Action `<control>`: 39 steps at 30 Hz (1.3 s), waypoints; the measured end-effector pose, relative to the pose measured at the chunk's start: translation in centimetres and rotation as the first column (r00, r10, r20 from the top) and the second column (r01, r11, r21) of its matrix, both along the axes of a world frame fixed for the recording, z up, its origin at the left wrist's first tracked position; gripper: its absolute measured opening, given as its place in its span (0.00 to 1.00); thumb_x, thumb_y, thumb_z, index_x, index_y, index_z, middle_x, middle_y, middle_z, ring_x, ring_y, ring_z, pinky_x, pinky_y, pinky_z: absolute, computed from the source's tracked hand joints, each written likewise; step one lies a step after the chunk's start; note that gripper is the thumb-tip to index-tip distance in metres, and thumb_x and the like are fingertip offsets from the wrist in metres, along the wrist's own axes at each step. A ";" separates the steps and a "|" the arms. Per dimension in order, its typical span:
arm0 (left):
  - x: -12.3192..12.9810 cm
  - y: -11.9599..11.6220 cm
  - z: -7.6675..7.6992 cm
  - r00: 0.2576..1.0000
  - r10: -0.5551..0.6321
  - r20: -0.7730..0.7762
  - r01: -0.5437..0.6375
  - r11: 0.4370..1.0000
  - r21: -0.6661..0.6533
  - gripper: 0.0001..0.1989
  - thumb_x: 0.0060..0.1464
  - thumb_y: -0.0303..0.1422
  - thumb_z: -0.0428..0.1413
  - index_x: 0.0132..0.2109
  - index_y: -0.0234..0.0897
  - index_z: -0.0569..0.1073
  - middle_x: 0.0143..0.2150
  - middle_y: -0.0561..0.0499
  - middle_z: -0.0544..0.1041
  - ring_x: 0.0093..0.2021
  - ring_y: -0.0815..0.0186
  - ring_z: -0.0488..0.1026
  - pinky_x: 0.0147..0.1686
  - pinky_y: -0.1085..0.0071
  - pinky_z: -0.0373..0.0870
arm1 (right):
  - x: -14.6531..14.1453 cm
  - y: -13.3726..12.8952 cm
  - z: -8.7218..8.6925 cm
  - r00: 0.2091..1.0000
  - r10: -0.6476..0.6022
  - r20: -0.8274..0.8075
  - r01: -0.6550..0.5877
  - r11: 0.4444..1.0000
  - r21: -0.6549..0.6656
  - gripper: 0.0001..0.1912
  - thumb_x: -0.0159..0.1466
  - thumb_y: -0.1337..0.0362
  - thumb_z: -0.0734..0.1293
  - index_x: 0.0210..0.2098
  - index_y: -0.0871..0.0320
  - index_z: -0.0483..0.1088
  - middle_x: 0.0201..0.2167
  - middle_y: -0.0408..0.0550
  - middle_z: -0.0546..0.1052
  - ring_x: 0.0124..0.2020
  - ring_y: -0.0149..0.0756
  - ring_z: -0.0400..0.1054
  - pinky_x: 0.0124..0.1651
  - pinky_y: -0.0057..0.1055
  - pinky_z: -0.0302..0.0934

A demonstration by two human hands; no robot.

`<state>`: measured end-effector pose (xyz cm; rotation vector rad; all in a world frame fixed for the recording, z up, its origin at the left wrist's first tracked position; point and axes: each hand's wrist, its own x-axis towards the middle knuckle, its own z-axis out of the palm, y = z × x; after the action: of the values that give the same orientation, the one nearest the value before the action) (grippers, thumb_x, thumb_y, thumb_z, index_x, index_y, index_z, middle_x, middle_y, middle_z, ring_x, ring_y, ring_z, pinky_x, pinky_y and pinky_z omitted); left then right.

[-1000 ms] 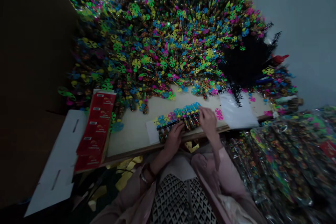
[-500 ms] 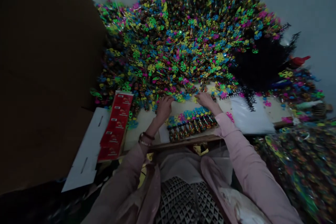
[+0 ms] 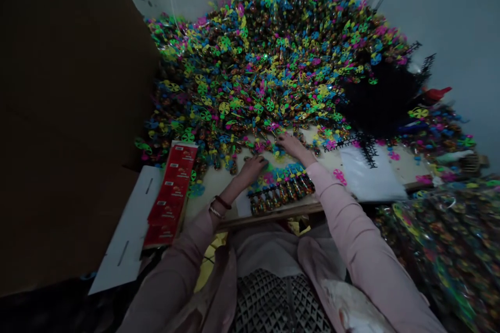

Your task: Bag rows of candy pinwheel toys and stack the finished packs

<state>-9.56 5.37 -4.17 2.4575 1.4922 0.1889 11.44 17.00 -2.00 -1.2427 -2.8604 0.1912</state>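
Small clear candy-filled toys with coloured fan tops stand side by side in a row (image 3: 282, 193), fixed along a black plastic strip near the table's front edge. My left hand (image 3: 252, 168) is just behind the row's left end, fingers curled together close to the blue and pink fan tops. What it pinches, if anything, is too dim to make out. Beyond the row, my right hand (image 3: 295, 146) reaches to the front edge of a big heap of the same toys (image 3: 265, 78). Its fingertips are closed among the toys there, and their contents are hidden.
Red printed cards (image 3: 172, 192) lie at the left, beside a white slotted board (image 3: 127, 234) and a large brown carton (image 3: 70, 114). Black strips (image 3: 385, 93) are piled at the right, behind clear plastic bags (image 3: 371, 174). Packed toys (image 3: 441, 250) fill the lower right.
My left hand has moved nearer, from the heap's edge toward the row. My right hand has shifted left along the heap's front. The view has tilted slightly.
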 end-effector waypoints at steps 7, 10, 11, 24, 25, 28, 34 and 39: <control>-6.0 1.8 1.6 0.988 0.050 0.149 -0.066 0.992 0.104 0.29 0.52 0.16 0.44 0.59 0.36 0.66 0.59 0.44 0.68 0.57 0.62 0.64 0.54 0.63 0.62 | 3.1 -3.2 2.9 0.949 -0.263 -0.173 0.281 0.956 0.089 0.16 0.67 0.59 0.61 0.50 0.61 0.66 0.47 0.60 0.72 0.49 0.47 0.65 0.46 0.38 0.59; -5.8 4.0 1.5 0.999 0.046 0.030 -0.050 0.985 0.168 0.23 0.54 0.20 0.48 0.55 0.41 0.71 0.58 0.44 0.69 0.57 0.57 0.63 0.54 0.58 0.61 | 4.6 -7.9 4.4 0.891 -0.375 -0.256 0.373 0.926 -0.060 0.22 0.67 0.52 0.59 0.53 0.60 0.62 0.36 0.53 0.76 0.37 0.43 0.70 0.38 0.33 0.59; -5.4 4.7 1.3 0.999 0.018 -0.028 -0.013 0.985 0.172 0.23 0.54 0.21 0.49 0.55 0.42 0.71 0.58 0.44 0.68 0.57 0.56 0.62 0.53 0.57 0.60 | 4.5 -9.9 4.6 0.883 -0.392 -0.259 0.376 0.920 -0.109 0.23 0.67 0.51 0.58 0.54 0.60 0.61 0.34 0.50 0.76 0.35 0.42 0.70 0.37 0.32 0.59; -4.9 7.5 0.5 0.983 -0.101 -0.155 0.126 0.979 0.159 0.24 0.55 0.20 0.46 0.56 0.42 0.69 0.51 0.44 0.69 0.53 0.57 0.63 0.52 0.61 0.59 | -2.7 -21.4 -1.3 0.903 -0.409 -0.134 0.414 0.910 0.014 0.22 0.69 0.59 0.50 0.58 0.51 0.64 0.45 0.56 0.72 0.46 0.45 0.64 0.43 0.35 0.60; -5.2 7.6 0.5 0.985 -0.093 -0.143 0.115 0.981 0.155 0.25 0.55 0.20 0.46 0.57 0.43 0.69 0.53 0.44 0.69 0.53 0.57 0.63 0.52 0.61 0.59 | -2.8 -21.4 -1.4 0.903 -0.408 -0.135 0.414 0.910 0.021 0.22 0.69 0.59 0.51 0.58 0.51 0.64 0.44 0.56 0.71 0.47 0.46 0.63 0.44 0.38 0.60; -5.9 7.9 0.8 0.992 -0.047 -0.121 0.068 0.983 0.168 0.25 0.55 0.20 0.45 0.57 0.44 0.69 0.55 0.45 0.67 0.53 0.58 0.63 0.51 0.62 0.60 | -3.2 -21.5 -2.0 0.901 -0.416 -0.127 0.427 0.901 0.075 0.23 0.68 0.59 0.51 0.59 0.51 0.63 0.41 0.58 0.71 0.45 0.50 0.61 0.44 0.45 0.58; -5.3 8.7 2.1 0.996 -0.011 -0.087 0.033 0.965 0.260 0.23 0.55 0.19 0.44 0.54 0.38 0.70 0.55 0.42 0.67 0.56 0.56 0.61 0.53 0.60 0.59 | -4.3 -23.0 -3.9 0.856 -0.484 -0.182 0.509 0.851 0.131 0.24 0.67 0.60 0.53 0.62 0.47 0.59 0.45 0.58 0.71 0.48 0.51 0.60 0.49 0.51 0.53; -3.6 10.4 2.0 0.988 -0.079 -0.134 0.112 0.959 0.260 0.19 0.56 0.21 0.47 0.51 0.37 0.73 0.60 0.40 0.63 0.59 0.53 0.58 0.57 0.54 0.55 | -3.0 -20.4 -1.8 0.815 -0.507 -0.282 0.548 0.831 0.092 0.21 0.68 0.57 0.53 0.56 0.49 0.66 0.47 0.56 0.71 0.50 0.49 0.59 0.51 0.48 0.51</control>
<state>-13.14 15.75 -2.21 2.7951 1.4753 0.2389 8.45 -3.42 -3.75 -1.7697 -2.1631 0.0782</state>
